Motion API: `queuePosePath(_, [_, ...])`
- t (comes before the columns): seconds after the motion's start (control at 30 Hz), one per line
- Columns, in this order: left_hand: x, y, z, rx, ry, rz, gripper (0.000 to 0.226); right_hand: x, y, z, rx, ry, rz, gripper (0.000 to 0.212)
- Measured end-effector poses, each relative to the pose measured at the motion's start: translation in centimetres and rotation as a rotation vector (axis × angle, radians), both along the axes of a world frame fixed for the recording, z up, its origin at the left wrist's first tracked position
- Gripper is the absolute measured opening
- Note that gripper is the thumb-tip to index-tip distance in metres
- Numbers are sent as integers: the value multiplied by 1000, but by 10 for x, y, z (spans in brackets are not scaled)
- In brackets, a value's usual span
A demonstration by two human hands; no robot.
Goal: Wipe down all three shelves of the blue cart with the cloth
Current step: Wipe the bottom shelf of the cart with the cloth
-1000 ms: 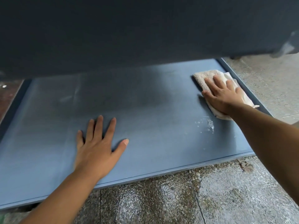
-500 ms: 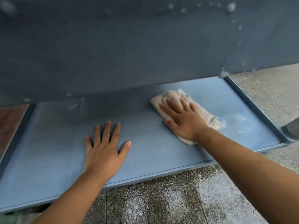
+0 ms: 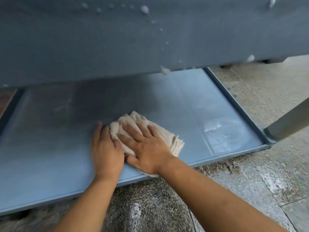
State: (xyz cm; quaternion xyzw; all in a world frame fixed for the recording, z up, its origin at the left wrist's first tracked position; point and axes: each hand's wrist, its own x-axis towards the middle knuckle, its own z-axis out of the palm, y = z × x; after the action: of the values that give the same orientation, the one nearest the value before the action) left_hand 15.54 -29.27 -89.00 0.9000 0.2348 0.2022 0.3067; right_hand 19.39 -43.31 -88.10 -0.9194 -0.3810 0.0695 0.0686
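Observation:
The blue cart's bottom shelf [image 3: 41, 156] lies low over the floor, and the shelf above it [image 3: 117, 39] fills the top of the view. A beige folded cloth [image 3: 128, 121] rests on the bottom shelf near its front edge. My right hand [image 3: 147, 149] presses flat on the cloth with its fingers spread. My left hand [image 3: 107, 151] lies flat on the shelf, touching the cloth's left side and the right hand's thumb. Wet streaks [image 3: 220, 129] show on the shelf's right part.
A cart leg [image 3: 289, 123] rises at the shelf's front right corner. White foam specks [image 3: 144, 9] dot the upper shelf's side. Wet speckled stone floor [image 3: 250, 181] lies in front of and to the right of the cart.
My right hand has slid the cloth from the shelf's far right to its middle, up against my left hand. The view has shifted left and lower.

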Motion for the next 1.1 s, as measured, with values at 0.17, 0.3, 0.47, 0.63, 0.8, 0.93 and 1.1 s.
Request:
queuePosePath(0.17, [-6,2,0,60,82,-151,74,5,-20,-5,-4,-32,-59,68])
queuePosePath(0.3, [-8,1,-4,392,341,-434,74,25,-73,-3,-38,-67,-120,71])
queuePosePath(0.47, [-7,7,-14,519,455,-455,70,51,-181,2,-95,-63,-308,74])
queuePosePath(0.63, [-9,10,-9,558,506,-531,69,67,-247,4,-153,-32,-492,76])
queuePosePath(0.8, [-39,73,1,513,515,-512,68,68,-250,2,-69,-14,-520,72])
queuePosePath(0.93, [-80,168,13,494,586,-326,75,70,-251,-2,-70,-24,-536,71])
queuePosePath(1.1, [-101,218,17,404,602,-208,76,72,-241,-3,-107,-36,-620,67])
